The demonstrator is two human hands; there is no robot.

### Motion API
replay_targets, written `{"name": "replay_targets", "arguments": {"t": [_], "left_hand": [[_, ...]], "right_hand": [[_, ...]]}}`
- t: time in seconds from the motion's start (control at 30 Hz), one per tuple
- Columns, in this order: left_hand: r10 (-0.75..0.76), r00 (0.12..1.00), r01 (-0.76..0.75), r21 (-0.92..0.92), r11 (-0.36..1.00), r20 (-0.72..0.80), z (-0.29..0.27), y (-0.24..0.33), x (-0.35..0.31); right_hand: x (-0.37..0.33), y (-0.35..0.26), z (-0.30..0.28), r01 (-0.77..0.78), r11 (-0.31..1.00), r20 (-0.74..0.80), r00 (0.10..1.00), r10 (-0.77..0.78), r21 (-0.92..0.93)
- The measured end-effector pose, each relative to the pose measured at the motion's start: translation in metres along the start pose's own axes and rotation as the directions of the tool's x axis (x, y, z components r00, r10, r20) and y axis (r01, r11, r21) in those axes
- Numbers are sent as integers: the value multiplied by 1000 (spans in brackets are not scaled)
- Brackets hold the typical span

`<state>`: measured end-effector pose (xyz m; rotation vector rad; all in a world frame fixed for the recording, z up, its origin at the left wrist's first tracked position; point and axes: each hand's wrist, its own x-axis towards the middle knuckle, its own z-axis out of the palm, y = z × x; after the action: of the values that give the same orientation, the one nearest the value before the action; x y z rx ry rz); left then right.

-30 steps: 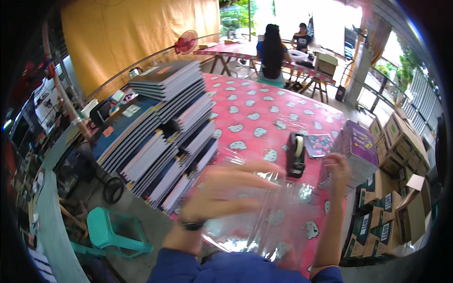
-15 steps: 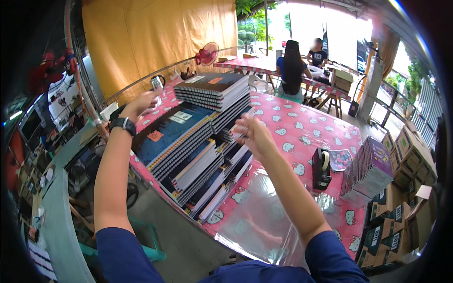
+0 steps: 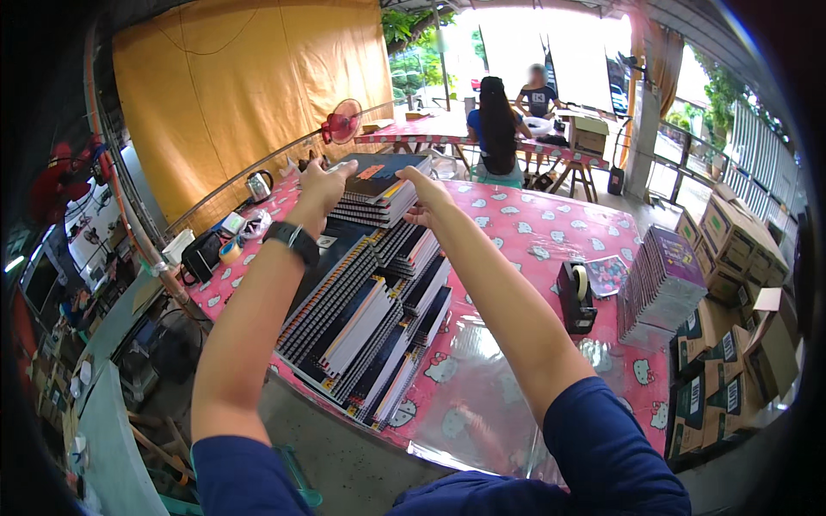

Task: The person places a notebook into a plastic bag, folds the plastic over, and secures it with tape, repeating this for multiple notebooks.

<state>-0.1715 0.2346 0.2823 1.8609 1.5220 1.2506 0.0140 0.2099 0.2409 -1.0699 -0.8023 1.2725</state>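
Dark-covered spiral notebooks are stacked in uneven layers on the pink table, with a smaller pile of spiral notebooks point(image 3: 379, 176) topmost at the far side. My left hand point(image 3: 323, 191) grips the left end of that top pile, its fingers bent over the edge. At the pile's right end my right hand point(image 3: 426, 198) holds on, thumb over the cover and fingers curled against the page side. Below and nearer to me are the lower spiral notebooks point(image 3: 335, 297), their coils and page edges showing; my left wrist, wearing a dark watch, covers part of them.
Right of the stack, a black tape dispenser point(image 3: 577, 297) stands near a pile of purple-covered spiral books point(image 3: 662, 284). Cardboard boxes point(image 3: 718, 378) lie beyond the table's right edge. A kettle point(image 3: 259, 186) and a black pouch point(image 3: 202, 256) sit far left. Two people sit at a farther table.
Both hands, apart from the notebooks before, have closed on the ends of the top pile. My view has turned a little to the right.
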Motion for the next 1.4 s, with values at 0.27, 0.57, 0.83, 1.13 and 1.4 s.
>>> {"name": "replay_targets", "arguments": {"t": [0.27, 0.57, 0.83, 1.13, 1.4], "left_hand": [[186, 894, 212, -751, 626, 407, -10, 73, -280], [56, 868, 491, -836, -244, 493, 104, 26, -267], [147, 760, 605, -772, 196, 633, 193, -63, -364], [363, 737, 88, -613, 785, 571, 234, -122, -390], [129, 771, 355, -589, 726, 624, 243, -104, -409]], "right_hand": [[-74, 12, -51, 78, 891, 28, 994, -101, 447], [-234, 95, -139, 501, 796, -82, 859, -506, 339], [-339, 158, -309, 242, 942, 202, 960, -197, -232], [-344, 217, -294, 198, 918, -57, 971, -231, -344], [-326, 238, -316, 9, 918, -142, 987, -71, -397]]}}
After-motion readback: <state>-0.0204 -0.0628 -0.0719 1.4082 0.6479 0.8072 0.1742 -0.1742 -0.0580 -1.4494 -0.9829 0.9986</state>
